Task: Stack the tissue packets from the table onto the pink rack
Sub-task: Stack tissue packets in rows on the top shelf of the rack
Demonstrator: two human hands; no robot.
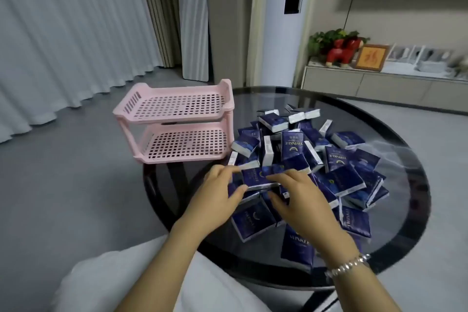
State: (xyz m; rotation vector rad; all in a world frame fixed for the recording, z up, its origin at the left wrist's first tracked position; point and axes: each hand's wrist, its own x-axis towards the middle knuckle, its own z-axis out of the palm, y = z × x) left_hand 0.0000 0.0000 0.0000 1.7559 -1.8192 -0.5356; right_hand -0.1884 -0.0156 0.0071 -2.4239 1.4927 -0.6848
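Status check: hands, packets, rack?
Left hand and right hand gripping one packet on the pile. Pink rack empty, both tiers. Path clear.

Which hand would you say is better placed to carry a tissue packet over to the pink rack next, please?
Probably the left hand: it is on the side of the pink rack and already touches the packet; the right hand would have to cross over it.

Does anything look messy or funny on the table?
Yes. The tissue packets lie in a jumbled heap on the glass table, tilted every way, some standing on edge. The pink rack has both shelves bare. The left hand and right hand grip one packet together.
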